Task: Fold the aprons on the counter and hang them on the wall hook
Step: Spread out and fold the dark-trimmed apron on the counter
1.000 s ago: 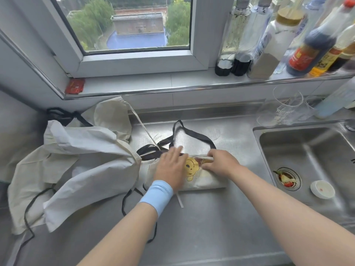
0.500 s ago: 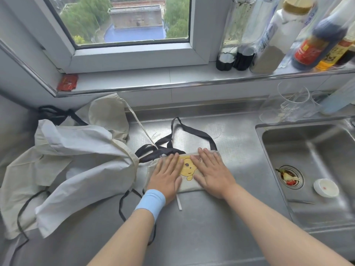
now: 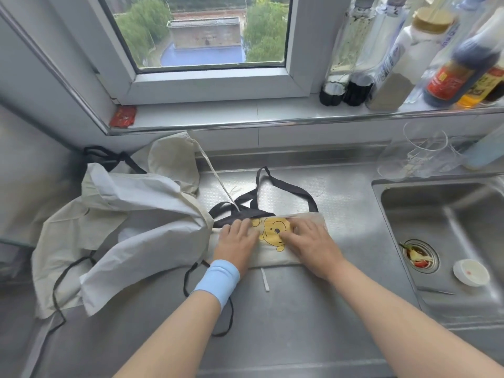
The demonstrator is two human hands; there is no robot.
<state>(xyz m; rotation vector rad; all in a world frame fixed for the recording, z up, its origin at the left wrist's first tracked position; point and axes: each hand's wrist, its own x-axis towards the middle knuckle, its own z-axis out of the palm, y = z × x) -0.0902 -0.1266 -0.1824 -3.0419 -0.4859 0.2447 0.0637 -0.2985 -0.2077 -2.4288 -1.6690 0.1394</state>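
1. The folded apron (image 3: 270, 257) lies flat on the steel counter (image 3: 286, 323), in the middle of the view. Its yellow bear print (image 3: 274, 231) faces up.
2. The left hand (image 3: 238, 241), which wears a blue wristband (image 3: 216, 279), rests flat on the left part of this apron. Its fingers are straight and point to 12 o'clock, and it holds nothing.
3. The right hand (image 3: 313, 246) presses flat on the right part, with straight fingers toward 11 o'clock, and it also grips nothing. The bear print shows between the two hands.
4. Black straps (image 3: 283, 186) loop out from the far edge of the apron toward 12 o'clock and lie on the counter.
5. At 9 o'clock from the folded apron, touching it, there is a rumpled heap of unfolded pale aprons (image 3: 131, 227).
6. At 3 o'clock is the sink (image 3: 450, 214). Inside it a white lid (image 3: 471, 272) lies just beside the drain strainer (image 3: 420, 256).
7. On the window sill, bottles (image 3: 461, 75) stand at 1 o'clock and a red packet (image 3: 123, 115) lies at 11 o'clock.
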